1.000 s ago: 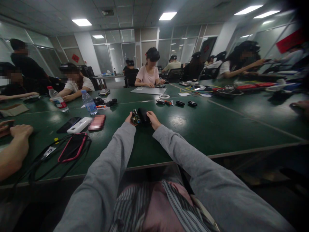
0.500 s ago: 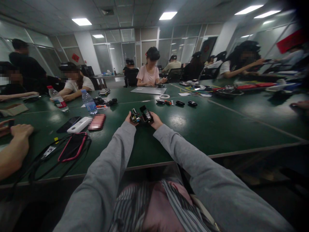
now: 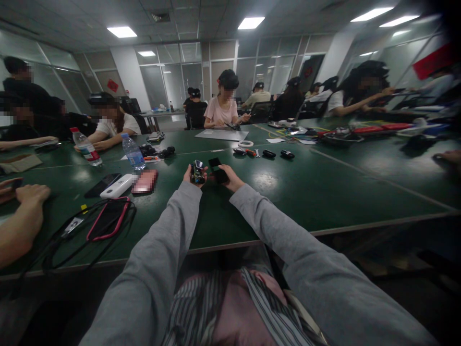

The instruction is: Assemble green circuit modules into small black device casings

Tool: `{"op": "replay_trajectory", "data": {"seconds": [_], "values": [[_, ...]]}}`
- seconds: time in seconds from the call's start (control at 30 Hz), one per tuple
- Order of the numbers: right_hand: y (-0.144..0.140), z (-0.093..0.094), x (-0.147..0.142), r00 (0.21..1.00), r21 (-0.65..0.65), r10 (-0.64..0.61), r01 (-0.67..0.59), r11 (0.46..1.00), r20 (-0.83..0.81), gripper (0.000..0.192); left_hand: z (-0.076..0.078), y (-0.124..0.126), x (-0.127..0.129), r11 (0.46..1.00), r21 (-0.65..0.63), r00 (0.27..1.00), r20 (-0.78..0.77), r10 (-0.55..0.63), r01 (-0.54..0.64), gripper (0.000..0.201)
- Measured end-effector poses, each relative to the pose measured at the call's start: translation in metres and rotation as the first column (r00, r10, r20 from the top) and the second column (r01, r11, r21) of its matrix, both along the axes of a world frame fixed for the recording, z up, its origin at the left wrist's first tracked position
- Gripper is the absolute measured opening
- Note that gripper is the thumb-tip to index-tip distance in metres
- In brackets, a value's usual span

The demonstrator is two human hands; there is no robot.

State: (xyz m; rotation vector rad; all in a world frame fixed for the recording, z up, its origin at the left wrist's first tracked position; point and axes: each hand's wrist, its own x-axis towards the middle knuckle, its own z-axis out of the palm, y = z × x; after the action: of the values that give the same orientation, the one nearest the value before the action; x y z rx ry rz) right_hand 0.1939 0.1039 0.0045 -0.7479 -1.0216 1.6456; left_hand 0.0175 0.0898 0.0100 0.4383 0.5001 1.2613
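Fingers of the left hand [image 3: 190,177] and right hand [image 3: 230,179] clasp small dark parts [image 3: 198,172], details indistinct.

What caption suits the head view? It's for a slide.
Left hand holds a small device, right hand a black cover, apart above the green table.
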Motion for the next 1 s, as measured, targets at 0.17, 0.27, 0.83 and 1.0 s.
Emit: {"op": "replay_trajectory", "data": {"seconds": [0.17,0.27,0.83,1.0], "values": [[0.007,-0.002,0.004,0.983,0.06,-0.063,0.053,0.997,0.173,0.028,0.005,-0.005,0.001,0.999,-0.02,0.999,0.031,0.025,-0.025,0.055],[0.01,0.0,0.006,0.936,0.12,-0.133,0.098,0.988,0.325,0.028,0.01,-0.008,0.001,0.999,-0.038,0.999,0.013,0.031,-0.031,0.056],[0.024,-0.006,0.016,0.806,0.323,-0.106,-0.109,0.94,0.583,0.024,0.022,-0.011,-0.013,0.996,-0.012,0.996,0.014,0.093,-0.093,0.046],[0.022,-0.004,0.013,0.788,0.351,-0.13,-0.114,0.929,0.602,0.022,0.033,-0.024,-0.009,0.999,0.03,0.999,-0.025,-0.025,0.026,0.048]]}}
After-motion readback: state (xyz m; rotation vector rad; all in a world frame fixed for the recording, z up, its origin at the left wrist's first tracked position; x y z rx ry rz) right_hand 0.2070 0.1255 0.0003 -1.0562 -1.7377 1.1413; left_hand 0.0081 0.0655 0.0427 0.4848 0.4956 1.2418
